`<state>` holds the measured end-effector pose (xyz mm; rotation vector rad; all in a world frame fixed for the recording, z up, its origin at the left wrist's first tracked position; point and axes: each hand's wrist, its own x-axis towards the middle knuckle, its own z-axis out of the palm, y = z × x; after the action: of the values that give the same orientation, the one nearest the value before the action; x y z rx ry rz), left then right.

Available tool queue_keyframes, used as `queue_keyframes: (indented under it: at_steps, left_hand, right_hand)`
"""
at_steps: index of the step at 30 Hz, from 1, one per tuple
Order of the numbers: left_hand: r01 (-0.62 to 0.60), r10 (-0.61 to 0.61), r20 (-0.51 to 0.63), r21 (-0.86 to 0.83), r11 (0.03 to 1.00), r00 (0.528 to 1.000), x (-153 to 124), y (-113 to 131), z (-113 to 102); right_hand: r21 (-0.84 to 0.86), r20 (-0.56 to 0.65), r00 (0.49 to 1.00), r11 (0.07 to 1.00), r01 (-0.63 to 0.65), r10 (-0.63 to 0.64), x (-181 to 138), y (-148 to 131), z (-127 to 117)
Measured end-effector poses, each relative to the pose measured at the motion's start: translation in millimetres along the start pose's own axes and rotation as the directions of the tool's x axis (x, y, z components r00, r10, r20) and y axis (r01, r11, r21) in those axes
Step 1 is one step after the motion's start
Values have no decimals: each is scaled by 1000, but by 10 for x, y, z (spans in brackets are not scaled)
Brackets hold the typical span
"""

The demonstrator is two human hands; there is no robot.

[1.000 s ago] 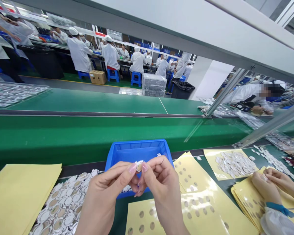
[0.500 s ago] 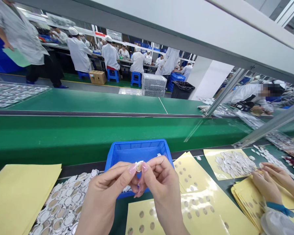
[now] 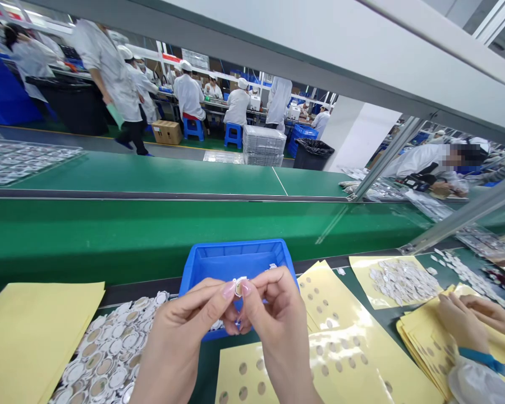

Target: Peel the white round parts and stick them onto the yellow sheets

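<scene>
My left hand point(image 3: 180, 336) and my right hand point(image 3: 273, 325) meet in front of me, fingertips pinched together on one small round white-rimmed disc point(image 3: 238, 287). They hover over the near edge of a blue plastic bin point(image 3: 231, 259). A heap of similar round discs point(image 3: 105, 353) lies below my left hand. Under my right hand lies a yellow backing sheet point(image 3: 340, 359) with round holes where stickers came off.
A stack of plain yellow sheets point(image 3: 29, 331) sits at the left. A green conveyor belt point(image 3: 151, 230) runs across behind the bin. At the right a co-worker's hands point(image 3: 471, 325) rest on more yellow sheets, beside a pile of discs point(image 3: 399, 280). People in white coats work beyond.
My hands stay pinched on the disc, almost unmoved. In the background a person in a white coat has walked right along the aisle. The co-worker's hands shifted slightly.
</scene>
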<state>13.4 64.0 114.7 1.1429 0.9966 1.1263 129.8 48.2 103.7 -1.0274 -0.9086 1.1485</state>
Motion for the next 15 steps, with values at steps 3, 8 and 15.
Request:
queue_keyframes:
  at_steps: [3, 8, 15]
  left_hand:
    - [22, -21, 20, -13, 1000, 1000, 9, 3, 4]
    - [50, -47, 53, -42, 998, 997, 16, 22, 16]
    - [50, -50, 35, 2, 999, 998, 51, -36, 1]
  right_hand:
    - [-21, -27, 1000, 1000, 10, -11, 24, -11, -23]
    - [-75, -14, 1000, 997, 13, -15, 48, -100, -75]
    - [-320, 177, 983, 947, 8, 51, 45, -55, -135]
